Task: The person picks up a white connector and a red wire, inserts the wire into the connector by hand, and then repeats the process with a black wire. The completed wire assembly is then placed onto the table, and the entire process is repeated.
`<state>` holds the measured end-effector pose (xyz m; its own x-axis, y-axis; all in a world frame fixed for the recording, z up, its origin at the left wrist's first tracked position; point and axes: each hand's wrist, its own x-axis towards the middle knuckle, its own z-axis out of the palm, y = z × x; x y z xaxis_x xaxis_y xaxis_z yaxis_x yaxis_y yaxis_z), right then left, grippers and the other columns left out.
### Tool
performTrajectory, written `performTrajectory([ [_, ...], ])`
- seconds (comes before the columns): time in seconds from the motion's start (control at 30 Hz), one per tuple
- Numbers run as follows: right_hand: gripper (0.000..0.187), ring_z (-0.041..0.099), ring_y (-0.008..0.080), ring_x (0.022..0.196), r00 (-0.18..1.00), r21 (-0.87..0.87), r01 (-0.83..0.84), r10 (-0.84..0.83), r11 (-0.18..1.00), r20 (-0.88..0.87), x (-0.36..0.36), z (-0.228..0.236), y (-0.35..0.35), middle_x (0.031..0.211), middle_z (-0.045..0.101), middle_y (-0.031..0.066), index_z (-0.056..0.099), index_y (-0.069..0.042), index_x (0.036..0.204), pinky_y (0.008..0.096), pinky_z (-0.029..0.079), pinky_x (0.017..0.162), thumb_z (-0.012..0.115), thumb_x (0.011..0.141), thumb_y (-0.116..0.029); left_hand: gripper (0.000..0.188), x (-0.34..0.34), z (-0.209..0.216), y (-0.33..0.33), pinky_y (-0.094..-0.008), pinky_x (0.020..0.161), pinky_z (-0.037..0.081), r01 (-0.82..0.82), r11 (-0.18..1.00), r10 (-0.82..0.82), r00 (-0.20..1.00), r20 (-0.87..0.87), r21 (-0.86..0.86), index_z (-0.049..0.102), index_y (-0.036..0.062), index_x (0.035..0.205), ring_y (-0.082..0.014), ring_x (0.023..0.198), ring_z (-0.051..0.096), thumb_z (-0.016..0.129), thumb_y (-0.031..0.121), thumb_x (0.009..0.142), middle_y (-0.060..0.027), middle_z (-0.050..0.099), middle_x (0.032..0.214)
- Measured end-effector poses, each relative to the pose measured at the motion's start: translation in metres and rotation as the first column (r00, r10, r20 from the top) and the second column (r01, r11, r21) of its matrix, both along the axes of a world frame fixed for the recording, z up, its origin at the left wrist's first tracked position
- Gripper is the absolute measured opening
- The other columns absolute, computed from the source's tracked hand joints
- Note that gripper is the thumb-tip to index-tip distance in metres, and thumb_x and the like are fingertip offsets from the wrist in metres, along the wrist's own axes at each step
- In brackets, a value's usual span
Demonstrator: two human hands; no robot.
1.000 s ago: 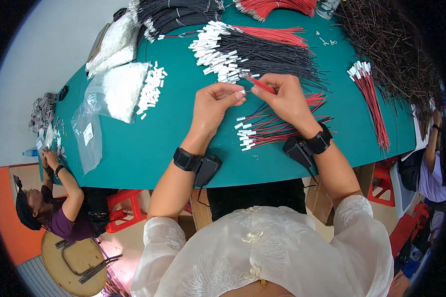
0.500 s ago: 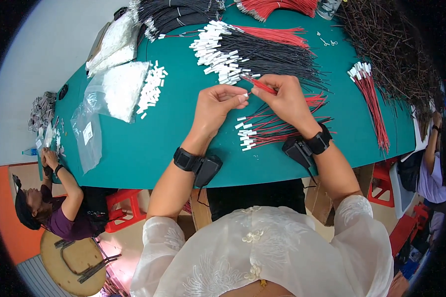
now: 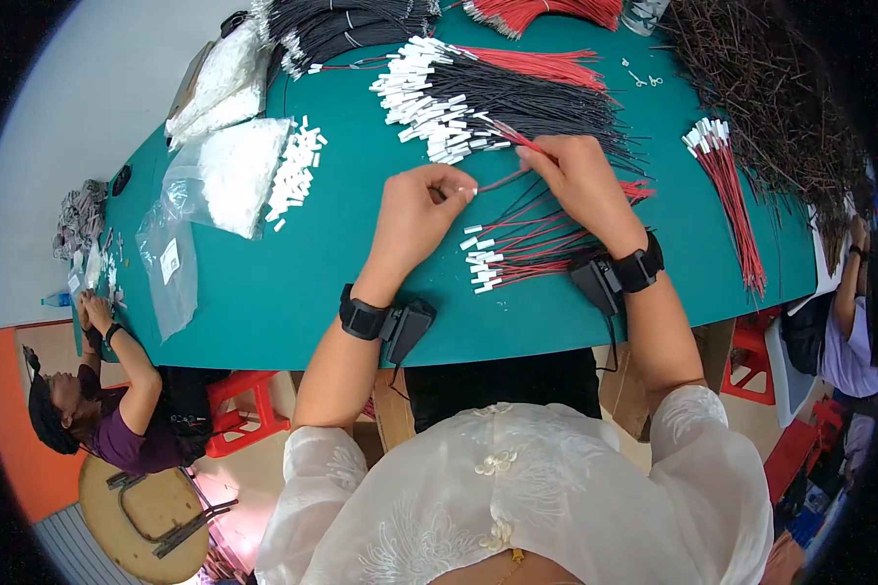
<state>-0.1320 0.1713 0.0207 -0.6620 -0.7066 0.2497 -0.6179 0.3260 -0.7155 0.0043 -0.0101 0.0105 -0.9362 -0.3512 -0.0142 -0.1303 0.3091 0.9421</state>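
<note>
Tons of white-tipped black and red wires [image 3: 517,97] were heaped toward the far edge of the green tabletop [image 3: 312,263]. Just on the near side of that pile, the left hand [image 3: 410,214] had a tight pinch on a small white piece [image 3: 474,191], mostly hidden by the fingertips, and 1 red wire [image 3: 502,181] ran from it over to the right hand [image 3: 585,180]. That right hand was also closed around a bunch of red wires [image 3: 519,139]. Closer to the near edge lay a smaller spread of wires [image 3: 517,265]. Loose white connectors [image 3: 298,174] sat toward the left edge beside a clear bag [image 3: 244,180], and a brown tangle [image 3: 771,107] hogged the far right corner.
</note>
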Motion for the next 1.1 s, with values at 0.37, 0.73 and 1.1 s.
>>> performTrajectory([
  [0.37,0.013,0.062,0.0366,0.074,0.955,0.109,0.115,-0.080,0.987,-0.286,-0.004,-0.001,0.001,0.082,0.064,0.0166,0.066,0.000,0.090,0.0439,0.048,0.066,0.064,0.089,-0.013,0.010,0.006,0.014,-0.008,-0.0233,0.058,0.042,0.361,0.871,-0.375,0.927,0.024,-0.333,0.073,0.0023,0.090,-0.0061,0.068,0.054,0.075,0.010,0.083,-0.0010,0.066,0.077],
  [0.73,0.014,0.064,0.0327,0.073,0.968,0.111,0.073,-0.044,0.991,-0.245,-0.001,-0.008,-0.009,0.083,0.067,0.0149,0.068,-0.002,0.092,0.0414,0.050,0.066,0.072,0.079,-0.009,0.023,-0.008,-0.012,0.003,-0.0230,0.058,0.043,0.029,0.977,-0.055,0.991,-0.120,-0.211,0.070,0.0034,0.105,-0.0067,0.067,0.053,0.073,0.003,0.083,-0.0015,0.066,0.084],
  [1.1,0.015,0.065,0.0365,0.079,0.994,0.196,0.017,0.005,0.981,-0.111,-0.004,-0.003,-0.003,0.083,0.068,0.0167,0.069,-0.005,0.093,0.0444,0.052,0.070,0.072,0.081,-0.014,0.019,-0.008,-0.010,0.003,-0.0222,0.056,0.041,-0.021,0.972,-0.021,0.983,-0.180,-0.233,0.071,0.0016,0.102,-0.0056,0.065,0.050,0.073,0.003,0.083,-0.0007,0.063,0.078],
])
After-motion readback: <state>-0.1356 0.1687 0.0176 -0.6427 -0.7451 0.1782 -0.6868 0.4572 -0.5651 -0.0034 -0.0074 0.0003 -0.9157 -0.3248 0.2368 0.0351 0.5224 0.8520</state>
